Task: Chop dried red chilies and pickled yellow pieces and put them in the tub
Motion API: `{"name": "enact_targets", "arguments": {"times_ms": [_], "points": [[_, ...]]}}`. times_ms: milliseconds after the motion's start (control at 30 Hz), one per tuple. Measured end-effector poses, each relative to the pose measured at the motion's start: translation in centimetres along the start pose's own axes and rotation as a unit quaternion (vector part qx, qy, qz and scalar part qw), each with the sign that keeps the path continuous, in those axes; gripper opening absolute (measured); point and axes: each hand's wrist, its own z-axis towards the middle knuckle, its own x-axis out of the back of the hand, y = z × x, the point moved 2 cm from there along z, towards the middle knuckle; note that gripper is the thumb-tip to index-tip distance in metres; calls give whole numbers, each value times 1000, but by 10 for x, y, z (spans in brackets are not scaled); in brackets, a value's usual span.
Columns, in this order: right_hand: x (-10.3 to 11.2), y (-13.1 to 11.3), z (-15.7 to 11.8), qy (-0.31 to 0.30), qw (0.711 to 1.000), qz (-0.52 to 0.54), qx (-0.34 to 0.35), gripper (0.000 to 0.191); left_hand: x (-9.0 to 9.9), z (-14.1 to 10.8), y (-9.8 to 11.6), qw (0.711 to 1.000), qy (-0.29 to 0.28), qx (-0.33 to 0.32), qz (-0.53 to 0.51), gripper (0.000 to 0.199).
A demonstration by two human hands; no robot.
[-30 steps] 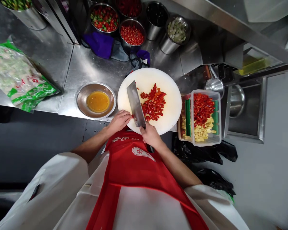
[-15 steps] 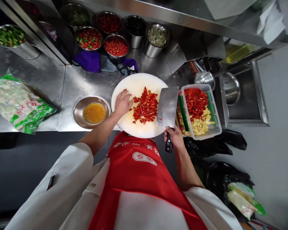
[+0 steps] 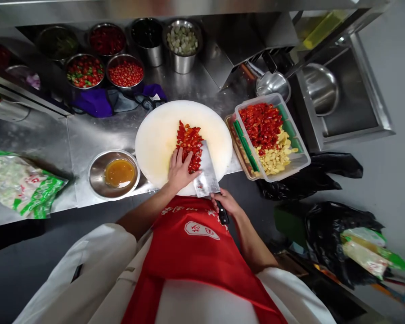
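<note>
Chopped red chili peppers point(image 3: 189, 140) lie in a pile on a round white cutting board point(image 3: 151, 135). My right hand point(image 3: 227, 203) grips the black handle of a cleaver point(image 3: 207, 173), its broad blade tilted against the right side of the pile. On the left side, my left hand point(image 3: 181, 172) presses at the peppers with its fingers stretched out and the thumb reaching toward the blade. Beside the board on the right stands a clear plastic container point(image 3: 303, 163) with chopped red chilies and sliced pale yellow pieces in separate parts.
A steel bowl of orange-brown liquid point(image 3: 97, 191) sits left of the board, with a plastic bag point(image 3: 27, 184) farther left. Several steel pots of ingredients line the back, near a purple cloth point(image 3: 94, 103). A sink point(image 3: 351, 108) is at right, under-shelf edge above.
The cleaver came left and down from the board's right edge to the pile. My left hand moved onto the peppers, which are now gathered more tightly. The view has shifted and turned.
</note>
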Motion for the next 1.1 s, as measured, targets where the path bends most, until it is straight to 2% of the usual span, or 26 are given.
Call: {"name": "enact_targets", "arguments": {"times_ms": [133,267,400,567,733,867,1000,1100], "points": [[-14,-13,12,-77,997,-24,-2,31,-13,10,12,994,75,85,5,73],[-11,-19,19,-120,991,-53,-2,26,-14,13,14,979,157,132,14,60],[9,-23,20,-151,987,-58,8,25,-10,15,31,969,197,146,27,56],[48,-43,2,-167,983,-64,45,26,-7,40,82,967,216,129,32,53],[103,-73,-27,-103,992,-17,70,29,-20,99,152,978,194,71,-1,55],[146,-105,-36,-40,992,42,114,27,-47,161,202,988,154,13,-21,57],[176,-141,-23,8,981,142,134,28,-86,214,235,996,42,-77,4,64],[193,-155,-13,31,973,188,130,30,-119,244,245,987,-58,-142,38,54]]}}
